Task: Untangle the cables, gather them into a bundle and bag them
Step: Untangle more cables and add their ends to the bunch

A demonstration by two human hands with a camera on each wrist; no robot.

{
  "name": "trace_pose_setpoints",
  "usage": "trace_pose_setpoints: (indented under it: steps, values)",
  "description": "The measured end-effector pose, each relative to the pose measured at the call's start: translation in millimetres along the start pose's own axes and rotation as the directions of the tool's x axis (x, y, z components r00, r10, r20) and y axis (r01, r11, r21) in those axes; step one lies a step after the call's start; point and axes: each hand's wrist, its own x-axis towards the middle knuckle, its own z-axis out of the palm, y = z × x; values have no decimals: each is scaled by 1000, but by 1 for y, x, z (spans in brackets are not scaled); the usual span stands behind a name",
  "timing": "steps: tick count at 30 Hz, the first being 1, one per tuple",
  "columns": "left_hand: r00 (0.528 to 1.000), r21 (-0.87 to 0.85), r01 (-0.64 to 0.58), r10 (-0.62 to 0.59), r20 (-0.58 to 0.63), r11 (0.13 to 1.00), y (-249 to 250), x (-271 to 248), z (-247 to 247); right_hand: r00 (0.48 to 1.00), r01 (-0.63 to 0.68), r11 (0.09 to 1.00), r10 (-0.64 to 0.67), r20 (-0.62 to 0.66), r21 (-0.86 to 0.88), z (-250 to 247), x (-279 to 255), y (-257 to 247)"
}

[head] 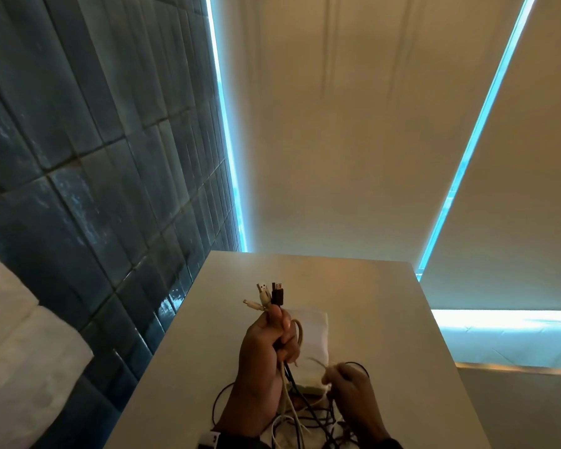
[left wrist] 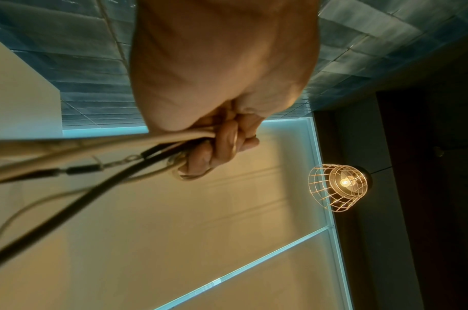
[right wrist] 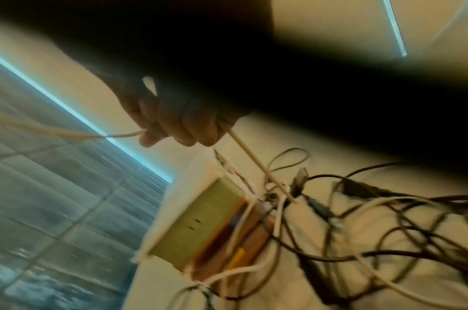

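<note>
My left hand is raised above the table and grips a bundle of cable ends; white and black plugs stick up out of the fist. In the left wrist view the fingers curl round beige and black cables that trail away. My right hand, lower and to the right, pinches a thin beige cable. A loose tangle of black and white cables lies on the table below both hands. A white cloth bag lies flat behind the hands.
The pale table meets a dark tiled wall on the left and drawn window blinds at the back. A yellow-green flat box lies at the bag's near end. A caged lamp hangs overhead.
</note>
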Motion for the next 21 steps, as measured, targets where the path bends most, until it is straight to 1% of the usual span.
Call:
trace_pose_setpoints:
  steps: [3,5,8,11,12,14,17,21]
  values:
    - [998,36,7,-5,-55,999,-3,3,-2,996,83,981,-87,16,174,-5,-9,-41]
    - [996,55,19,-15,-85,998,-5,5,-4,983,166,949,-181,29,267,-9,-18,-71]
    - [989,127,42,-23,-145,991,-11,6,-4,946,272,910,-312,85,314,-9,-31,-102]
    - [983,202,59,-21,-185,978,-13,5,0,917,288,904,-355,180,315,-5,-41,-115]
    - [980,197,72,-32,-196,978,-13,4,1,909,284,906,-358,214,313,-4,-44,-116]
    - [977,130,85,-58,-203,988,-10,3,3,906,273,916,-347,242,293,-2,-47,-117]
    - [981,26,55,-49,-187,998,-5,2,4,923,236,932,-304,236,276,-3,-45,-113]
    - [990,-209,41,-68,-124,977,-2,0,4,928,169,953,-240,283,252,-3,-39,-99]
